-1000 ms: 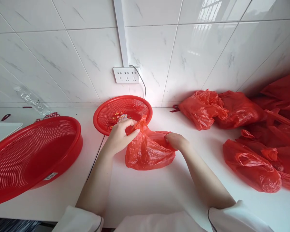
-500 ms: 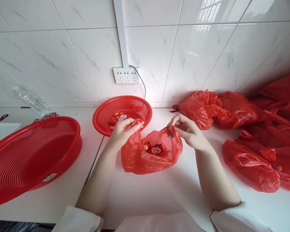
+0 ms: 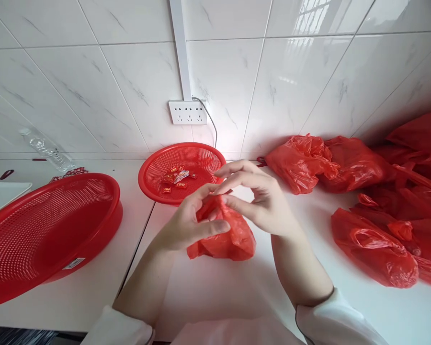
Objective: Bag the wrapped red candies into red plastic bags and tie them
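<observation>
Glossy tiled wall, white tabletop

Left of the left hand is a large basket, with a bottle farther back, and on the wall beyond the hand are a socket and cable.

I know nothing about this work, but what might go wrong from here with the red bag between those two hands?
The red bag looks thin and is bunched at its top, so it might tear or slip where the right fingers pinch it.

The round basket sits just beyond the left fingers, so a stray knock could perhaps jostle the small wrapped pieces in it.
</observation>
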A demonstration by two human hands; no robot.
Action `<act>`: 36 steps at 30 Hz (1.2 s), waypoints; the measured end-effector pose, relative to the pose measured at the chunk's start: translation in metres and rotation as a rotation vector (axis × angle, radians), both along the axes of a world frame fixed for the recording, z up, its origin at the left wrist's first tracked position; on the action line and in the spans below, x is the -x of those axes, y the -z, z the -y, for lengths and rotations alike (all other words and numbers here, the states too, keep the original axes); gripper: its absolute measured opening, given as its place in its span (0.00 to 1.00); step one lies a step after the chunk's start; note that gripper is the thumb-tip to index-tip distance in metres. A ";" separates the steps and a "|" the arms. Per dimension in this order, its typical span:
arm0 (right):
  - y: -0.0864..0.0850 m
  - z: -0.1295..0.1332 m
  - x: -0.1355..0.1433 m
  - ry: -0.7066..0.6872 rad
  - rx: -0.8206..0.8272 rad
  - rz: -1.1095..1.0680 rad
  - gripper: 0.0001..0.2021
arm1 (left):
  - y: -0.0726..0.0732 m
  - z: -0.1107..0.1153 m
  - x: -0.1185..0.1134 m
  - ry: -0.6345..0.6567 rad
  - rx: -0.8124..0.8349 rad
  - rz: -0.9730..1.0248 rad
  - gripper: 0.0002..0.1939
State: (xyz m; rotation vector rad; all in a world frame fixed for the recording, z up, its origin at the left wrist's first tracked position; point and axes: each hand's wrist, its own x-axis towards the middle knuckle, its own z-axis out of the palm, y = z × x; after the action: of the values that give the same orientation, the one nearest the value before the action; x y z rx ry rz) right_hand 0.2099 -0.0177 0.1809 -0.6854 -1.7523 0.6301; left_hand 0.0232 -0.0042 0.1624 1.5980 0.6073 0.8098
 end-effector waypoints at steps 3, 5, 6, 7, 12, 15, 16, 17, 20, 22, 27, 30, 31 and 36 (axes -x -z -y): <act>-0.003 -0.002 0.008 -0.051 -0.058 0.079 0.05 | -0.001 0.007 -0.005 -0.063 -0.063 -0.044 0.08; 0.000 -0.005 0.007 -0.094 -0.025 0.062 0.07 | -0.001 0.006 -0.003 -0.115 -0.048 -0.021 0.11; 0.003 -0.007 0.006 -0.111 0.005 0.055 0.09 | -0.001 0.005 -0.001 -0.136 -0.036 -0.007 0.11; 0.007 -0.009 0.005 -0.118 0.036 0.050 0.09 | -0.001 0.004 0.000 -0.146 -0.022 0.005 0.10; 0.028 -0.015 0.005 0.036 0.055 -0.016 0.03 | 0.001 -0.003 -0.004 -0.188 0.030 0.041 0.07; 0.030 -0.013 0.004 0.054 -0.027 0.012 0.04 | 0.003 -0.008 -0.006 -0.298 0.087 0.092 0.09; 0.029 -0.010 0.003 0.023 -0.061 0.060 0.05 | 0.003 -0.009 -0.006 -0.303 0.126 0.110 0.09; 0.027 -0.008 0.001 -0.018 -0.094 0.122 0.06 | 0.003 -0.011 -0.005 -0.285 0.168 0.125 0.09; 0.023 0.002 -0.007 -0.072 -0.183 0.313 0.10 | 0.001 -0.013 0.000 -0.198 0.233 0.100 0.10; 0.022 0.006 -0.010 -0.037 -0.251 0.419 0.12 | 0.000 -0.014 0.003 -0.177 0.231 0.057 0.10; 0.021 0.010 -0.010 -0.089 -0.318 0.548 0.09 | 0.000 -0.011 0.005 -0.130 0.184 0.006 0.13; 0.019 0.004 -0.008 -0.259 -0.206 0.356 0.03 | 0.001 -0.008 0.006 -0.159 -0.137 -0.127 0.10; 0.019 0.001 -0.007 -0.268 -0.157 0.250 0.04 | 0.003 -0.007 0.007 -0.201 -0.309 -0.189 0.08; 0.035 -0.026 -0.002 -0.225 0.313 -0.147 0.13 | 0.012 -0.014 0.009 -0.521 -1.026 -0.376 0.09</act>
State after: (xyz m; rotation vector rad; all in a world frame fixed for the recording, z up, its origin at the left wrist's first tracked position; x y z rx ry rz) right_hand 0.2118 0.0080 0.1464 -0.6392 -1.6216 1.0994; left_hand 0.0138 0.0095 0.1503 2.6166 0.9863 1.3441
